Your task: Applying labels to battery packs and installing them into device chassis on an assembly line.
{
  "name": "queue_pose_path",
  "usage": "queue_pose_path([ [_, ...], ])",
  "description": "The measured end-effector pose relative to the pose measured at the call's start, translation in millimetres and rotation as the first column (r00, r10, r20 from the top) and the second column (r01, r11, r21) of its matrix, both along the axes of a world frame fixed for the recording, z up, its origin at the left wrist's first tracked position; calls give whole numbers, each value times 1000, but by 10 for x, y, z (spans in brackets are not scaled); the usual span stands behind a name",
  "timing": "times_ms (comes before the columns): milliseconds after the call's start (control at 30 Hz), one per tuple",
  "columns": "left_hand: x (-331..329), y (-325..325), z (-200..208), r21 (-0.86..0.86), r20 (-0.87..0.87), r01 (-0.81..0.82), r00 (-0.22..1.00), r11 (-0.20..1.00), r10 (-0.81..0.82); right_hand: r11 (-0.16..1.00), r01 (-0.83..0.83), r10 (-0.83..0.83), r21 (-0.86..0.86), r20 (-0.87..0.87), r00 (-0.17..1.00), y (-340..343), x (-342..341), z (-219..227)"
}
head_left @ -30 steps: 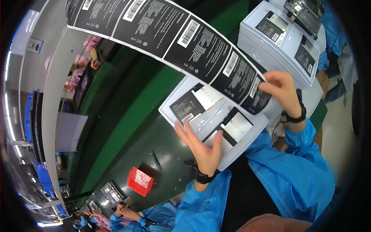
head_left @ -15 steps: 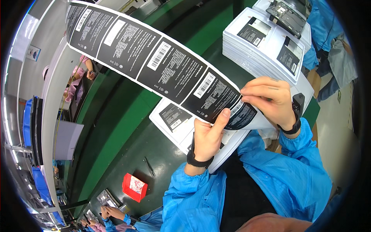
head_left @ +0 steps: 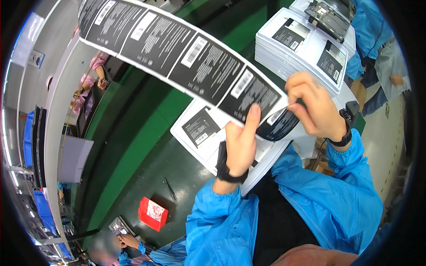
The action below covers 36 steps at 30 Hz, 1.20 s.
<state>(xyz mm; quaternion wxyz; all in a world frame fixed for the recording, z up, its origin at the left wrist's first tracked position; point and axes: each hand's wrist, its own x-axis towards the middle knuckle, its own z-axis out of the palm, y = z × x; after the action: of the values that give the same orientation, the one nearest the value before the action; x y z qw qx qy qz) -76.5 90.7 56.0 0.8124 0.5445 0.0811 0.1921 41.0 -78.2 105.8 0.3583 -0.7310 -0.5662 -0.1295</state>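
Note:
A long strip of black labels (head_left: 208,71) with white barcodes and white margins stretches from the upper left to my hands. My left hand (head_left: 241,148) is closed on its lower edge, thumb lying flat on a label's face. At the strip's near end, the fingers of my right hand (head_left: 316,106) pinch the corner of a label, with white backing showing beside it. Past that corner the strip bends down and under. Below my hands lies a white tray (head_left: 181,133) holding a flat black battery pack (head_left: 200,127); my left hand and the strip partly hide it.
Stacked white trays (head_left: 271,60) with flat black packs stand at the far right, an opened device chassis (head_left: 327,20) on top. A red bin (head_left: 153,213) and black tweezers (head_left: 170,189) lie on the green table (head_left: 133,186). Other people's hands (head_left: 128,240) work at the lower left.
My right hand has moved up and slightly right, with the label's corner still pinched. The strip has shifted up a little, and my left hand has risen slightly with it.

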Motion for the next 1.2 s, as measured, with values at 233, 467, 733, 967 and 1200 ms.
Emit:
queue_pose_path([
  [233, 148, 106, -413, 310, -2, -192, 979, 931, 203, 846, 199, 193, 494, -633, 749, -339, -360, -291],
  [467, -739, -338, -474, -496, -231, 23, 960, 868, -158, 945, 143, 280, 293, -954, 106, -147, -920, -764],
  [733, -1298, 46, -458, 218, -625, 591, 696, 777, -354, 923, -289, 174, -256, -392, 903, 1, -718, -756],
  [967, -1767, 336, -709, 467, -452, -86, 832, 880, 321, 898, -204, -180, -390, -748, 639, 447, -842, -928],
  [1200, -1921, 488, -949, 891, -48, -237, 799, 387, 599, 881, -183, -312, -436, -827, 468, 635, -923, -1150],
])
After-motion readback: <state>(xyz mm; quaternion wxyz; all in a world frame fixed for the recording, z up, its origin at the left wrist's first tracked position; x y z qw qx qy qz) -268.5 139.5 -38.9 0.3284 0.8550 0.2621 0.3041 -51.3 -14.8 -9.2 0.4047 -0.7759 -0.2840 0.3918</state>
